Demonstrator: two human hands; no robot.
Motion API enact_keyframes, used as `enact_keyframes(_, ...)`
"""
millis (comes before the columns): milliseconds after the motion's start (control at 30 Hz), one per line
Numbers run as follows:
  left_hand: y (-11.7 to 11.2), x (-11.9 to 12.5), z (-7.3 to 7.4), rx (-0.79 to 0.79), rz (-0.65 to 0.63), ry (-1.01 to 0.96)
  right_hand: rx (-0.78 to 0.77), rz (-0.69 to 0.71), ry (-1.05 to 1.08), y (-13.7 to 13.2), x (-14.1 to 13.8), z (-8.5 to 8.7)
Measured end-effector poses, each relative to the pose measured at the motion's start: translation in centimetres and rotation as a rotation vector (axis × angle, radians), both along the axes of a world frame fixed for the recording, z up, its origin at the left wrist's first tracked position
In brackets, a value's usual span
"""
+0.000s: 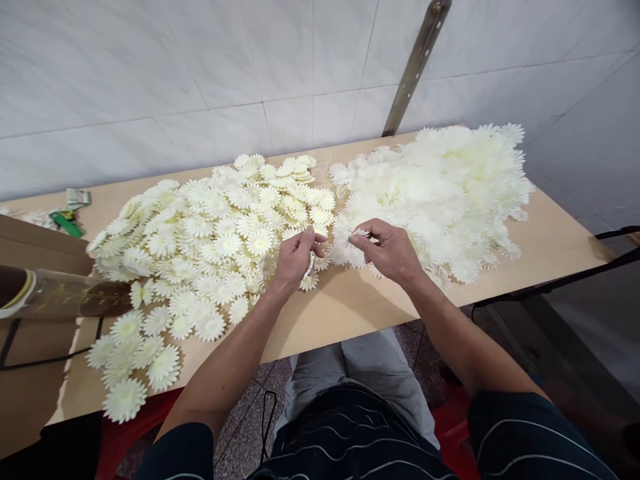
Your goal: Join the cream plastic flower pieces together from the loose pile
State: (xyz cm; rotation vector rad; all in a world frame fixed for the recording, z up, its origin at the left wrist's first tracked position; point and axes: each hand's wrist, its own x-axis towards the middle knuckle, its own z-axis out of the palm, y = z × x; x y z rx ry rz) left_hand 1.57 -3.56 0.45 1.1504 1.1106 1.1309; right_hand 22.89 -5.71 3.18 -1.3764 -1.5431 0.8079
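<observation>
Over the front of the table, my left hand [295,261] is closed, fingers curled, with the edge of a pale artificial flower [310,268] showing under its fingers. Its palm side is partly hidden. To the right, my right hand [389,250] pinches a thin white flower layer [361,233] between thumb and fingertips. Left of my hands spreads a large heap of cream daisy-like flowers [220,233], thicker and stacked. A second heap of whiter, thinner flower layers [430,193] lies behind and right of my right hand.
Both heaps lie on a wooden table [345,313] against a tiled wall [225,67]. At the left stand a bottle [75,293] with brown contents and a cardboard box [40,240]. A green tool [67,222] lies behind them. A metal strip [417,67] leans on the wall.
</observation>
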Motion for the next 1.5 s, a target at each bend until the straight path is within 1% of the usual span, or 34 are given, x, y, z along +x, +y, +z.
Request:
enact_keyframes(100, 0.0, 0.0, 0.0, 0.002, -0.007, -0.005, -0.003, -0.038, 0.023, -0.4, 0.9, 0.3)
enact_keyframes(200, 0.1, 0.0, 0.2, -0.005, 0.008, -0.016, 0.031, -0.087, 0.017, -0.8, 2.4, 1.0)
enact_keyframes(267, 0.2, -0.1, 0.4, -0.006, 0.032, -0.013, 0.079, -0.155, -0.001, -1.0, 3.8, 1.7)
enact_keyframes(400, 0.4, -0.2, 0.8, 0.008, 0.066, 0.002, 0.194, -0.340, 0.010, -1.3, 7.3, 3.2)
enact_keyframes(467, 0.5, -0.3, 1.0, 0.003, 0.073, -0.002, 0.237, -0.400, 0.029, -1.4, 8.9, 3.9)
enact_keyframes(600, 0.6, -0.3, 1.1, -0.008, 0.085, 0.000, 0.245, -0.413, 0.036, -1.7, 10.9, 4.5)
enact_keyframes(733, 0.6, -0.2, 1.3, 0.001, 0.088, 0.027, 0.179, -0.361, 0.070, -2.0, 11.2, 4.4)
enact_keyframes(800, 0.5, -0.1, 1.4, 0.001, 0.093, 0.033, 0.132, -0.323, 0.136, -2.0, 10.8, 4.4)
enact_keyframes(867, 0.5, -0.2, 1.4, -0.001, 0.092, 0.031, 0.050, -0.272, 0.236, -2.0, 10.2, 4.5)
enact_keyframes(1000, 0.5, -0.3, 1.3, 0.007, 0.092, 0.038, -0.164, -0.146, 0.384, -1.6, 9.0, 5.4)
enact_keyframes(1100, 0.5, -0.4, 1.1, 0.022, 0.093, 0.053, -0.212, -0.108, 0.402, -1.5, 8.6, 6.2)
enact_keyframes(1200, 0.6, -0.5, 0.8, 0.031, 0.080, 0.062, -0.189, -0.108, 0.376, -1.6, 8.5, 6.5)
enact_keyframes(1300, 0.6, -0.6, 0.4, 0.031, 0.070, 0.069, -0.129, -0.137, 0.315, -2.1, 8.6, 6.2)
enact_keyframes(1400, 0.5, -0.6, 0.0, 0.042, 0.077, 0.066, 0.033, -0.171, 0.218, -2.4, 9.3, 5.8)
enact_keyframes(1500, 0.5, -0.7, -0.2, 0.078, 0.083, 0.069, 0.203, -0.271, 0.088, -1.6, 10.5, 6.0)
